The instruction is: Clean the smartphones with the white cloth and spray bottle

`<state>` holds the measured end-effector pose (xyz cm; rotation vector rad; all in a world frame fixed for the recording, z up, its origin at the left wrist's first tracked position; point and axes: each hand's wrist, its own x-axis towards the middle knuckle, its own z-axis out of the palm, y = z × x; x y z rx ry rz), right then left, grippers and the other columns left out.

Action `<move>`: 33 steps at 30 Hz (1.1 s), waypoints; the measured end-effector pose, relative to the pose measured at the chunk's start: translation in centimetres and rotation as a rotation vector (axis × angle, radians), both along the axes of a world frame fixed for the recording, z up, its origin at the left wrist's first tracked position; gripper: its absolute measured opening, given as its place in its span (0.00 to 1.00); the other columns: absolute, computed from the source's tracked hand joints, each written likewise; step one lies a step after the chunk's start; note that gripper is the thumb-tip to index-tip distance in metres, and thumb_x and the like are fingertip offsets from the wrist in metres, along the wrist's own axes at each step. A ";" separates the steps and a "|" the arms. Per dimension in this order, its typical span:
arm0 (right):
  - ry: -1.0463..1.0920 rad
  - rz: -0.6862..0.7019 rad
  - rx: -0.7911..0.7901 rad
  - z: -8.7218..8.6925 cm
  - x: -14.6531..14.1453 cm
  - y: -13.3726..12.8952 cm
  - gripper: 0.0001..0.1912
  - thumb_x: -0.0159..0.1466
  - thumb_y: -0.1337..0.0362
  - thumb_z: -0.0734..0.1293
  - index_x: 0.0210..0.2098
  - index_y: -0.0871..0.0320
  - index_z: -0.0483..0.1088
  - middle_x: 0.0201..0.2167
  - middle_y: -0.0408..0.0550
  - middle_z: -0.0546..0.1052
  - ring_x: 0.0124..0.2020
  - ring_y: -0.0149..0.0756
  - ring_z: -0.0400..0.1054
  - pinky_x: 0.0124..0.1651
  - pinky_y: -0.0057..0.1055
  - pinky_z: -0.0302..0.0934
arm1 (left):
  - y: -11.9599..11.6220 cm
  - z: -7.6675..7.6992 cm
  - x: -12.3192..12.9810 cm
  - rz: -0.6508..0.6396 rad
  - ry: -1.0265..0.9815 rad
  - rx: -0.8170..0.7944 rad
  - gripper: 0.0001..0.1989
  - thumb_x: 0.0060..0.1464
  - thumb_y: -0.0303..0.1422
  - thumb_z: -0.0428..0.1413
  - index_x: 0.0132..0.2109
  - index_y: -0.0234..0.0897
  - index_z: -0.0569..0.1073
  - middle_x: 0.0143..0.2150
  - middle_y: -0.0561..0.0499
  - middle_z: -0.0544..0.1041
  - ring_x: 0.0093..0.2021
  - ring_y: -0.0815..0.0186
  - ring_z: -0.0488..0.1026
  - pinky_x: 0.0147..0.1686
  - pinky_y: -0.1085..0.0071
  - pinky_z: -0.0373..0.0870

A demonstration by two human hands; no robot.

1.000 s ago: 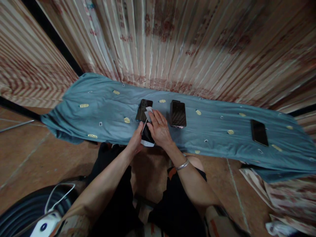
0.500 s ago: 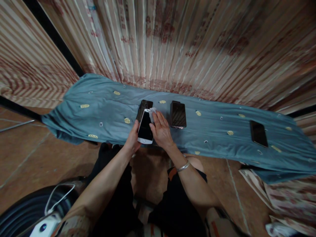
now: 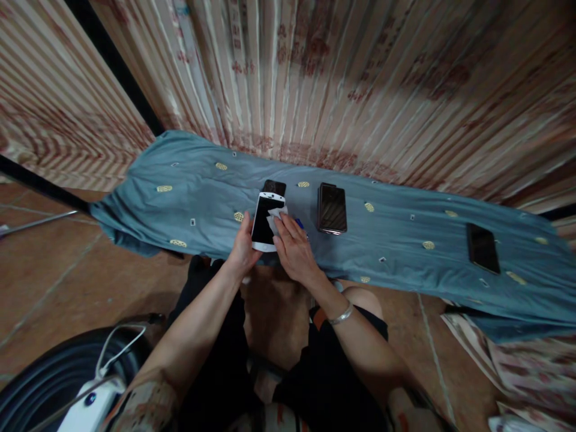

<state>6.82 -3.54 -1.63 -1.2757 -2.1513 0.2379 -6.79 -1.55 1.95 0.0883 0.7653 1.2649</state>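
Note:
My left hand grips a white smartphone by its lower left edge, its dark screen facing up. Over the right part of that screen, my right hand presses a small white wipe with its fingers. Partly hidden behind the white phone lies a dark phone. Something small and blue shows beside my right fingers; its kind cannot be made out. A stack of dark phones rests to the right of my right hand.
The phones lie on a narrow surface draped with a blue cloth. Another dark phone is far right. A patterned curtain hangs behind. At lower left are a black coiled hose and a white device with a cable.
The wipe and my right fingers have moved further onto the phone's screen. The white phone is a little higher, and the small blue thing has come into sight. The view has shifted slightly.

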 end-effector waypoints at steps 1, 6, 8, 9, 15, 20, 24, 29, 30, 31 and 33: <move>0.002 0.010 0.005 0.1 0.1 -0.3 0.26 0.74 0.61 0.54 0.68 0.61 0.63 0.70 0.57 0.65 0.71 0.46 0.57 0.71 0.50 0.55 | 0.1 0.0 0.0 0.005 -0.003 0.001 0.28 0.71 0.44 0.41 0.57 0.30 0.77 0.43 0.41 0.85 0.47 0.55 0.83 0.54 0.60 0.75; 0.020 0.073 0.035 0.7 0.7 -1.4 0.23 0.73 0.65 0.55 0.64 0.58 0.69 0.64 0.54 0.72 0.64 0.46 0.64 0.68 0.49 0.59 | 0.2 0.5 -0.1 0.022 0.023 -0.008 0.29 0.71 0.44 0.39 0.52 0.28 0.79 0.39 0.40 0.85 0.42 0.57 0.83 0.49 0.61 0.77; 0.022 0.102 0.039 0.8 0.9 -1.6 0.23 0.72 0.68 0.56 0.62 0.59 0.71 0.62 0.53 0.75 0.61 0.45 0.67 0.66 0.47 0.61 | 0.2 0.6 -0.1 0.030 0.032 -0.010 0.30 0.72 0.44 0.38 0.50 0.28 0.79 0.38 0.40 0.85 0.40 0.57 0.83 0.47 0.62 0.78; 0.025 0.116 0.040 0.9 1.0 -1.6 0.23 0.72 0.69 0.55 0.61 0.59 0.72 0.61 0.54 0.75 0.59 0.44 0.68 0.65 0.46 0.62 | 0.2 0.6 0.0 0.031 0.033 -0.008 0.30 0.72 0.43 0.38 0.49 0.28 0.79 0.37 0.40 0.85 0.40 0.58 0.83 0.46 0.62 0.78; 0.062 0.108 0.061 0.7 1.1 -1.3 0.19 0.74 0.66 0.57 0.54 0.57 0.77 0.55 0.54 0.79 0.54 0.43 0.72 0.61 0.43 0.66 | 0.3 -0.5 0.2 0.015 0.020 0.018 0.26 0.69 0.47 0.45 0.43 0.31 0.80 0.38 0.41 0.84 0.40 0.58 0.83 0.44 0.63 0.79; 0.071 0.107 0.053 0.3 0.2 -1.0 0.17 0.74 0.63 0.58 0.53 0.56 0.77 0.55 0.54 0.79 0.54 0.44 0.72 0.60 0.44 0.66 | 0.1 -1.3 0.5 -0.031 0.026 0.006 0.25 0.65 0.50 0.50 0.38 0.32 0.78 0.33 0.43 0.83 0.37 0.57 0.83 0.38 0.65 0.80; 0.071 0.109 0.064 0.3 -0.6 -1.1 0.17 0.74 0.63 0.59 0.53 0.56 0.78 0.55 0.54 0.79 0.55 0.43 0.71 0.61 0.43 0.67 | -0.2 -1.5 0.7 -0.059 0.029 -0.044 0.25 0.66 0.49 0.49 0.31 0.35 0.75 0.25 0.46 0.80 0.33 0.61 0.82 0.30 0.71 0.77; 0.069 0.140 0.082 0.4 -0.8 -1.3 0.17 0.74 0.64 0.59 0.53 0.57 0.77 0.54 0.54 0.79 0.53 0.43 0.71 0.60 0.42 0.67 | -0.2 -0.9 0.5 -0.021 0.025 -0.047 0.26 0.68 0.48 0.47 0.29 0.35 0.75 0.22 0.49 0.76 0.30 0.62 0.81 0.32 0.70 0.77; 0.074 0.150 0.088 0.4 -0.7 -1.3 0.17 0.74 0.65 0.59 0.53 0.58 0.78 0.53 0.55 0.79 0.53 0.42 0.72 0.60 0.41 0.67 | -0.1 -0.7 0.5 -0.015 0.025 -0.045 0.27 0.69 0.47 0.45 0.30 0.35 0.75 0.23 0.48 0.77 0.32 0.61 0.81 0.34 0.69 0.78; 0.078 0.156 0.093 0.4 -0.6 -1.3 0.17 0.74 0.65 0.59 0.52 0.58 0.78 0.53 0.55 0.80 0.53 0.42 0.72 0.60 0.41 0.67 | -0.1 -0.5 0.4 -0.007 0.026 -0.041 0.27 0.69 0.47 0.43 0.33 0.35 0.77 0.25 0.47 0.79 0.34 0.60 0.82 0.36 0.67 0.79; 0.087 0.152 0.093 0.4 -0.3 -1.3 0.16 0.74 0.65 0.59 0.51 0.57 0.78 0.52 0.54 0.80 0.52 0.42 0.72 0.59 0.41 0.67 | 0.0 -0.1 0.3 0.008 0.034 -0.028 0.28 0.69 0.49 0.42 0.38 0.34 0.78 0.30 0.45 0.82 0.39 0.58 0.83 0.41 0.64 0.79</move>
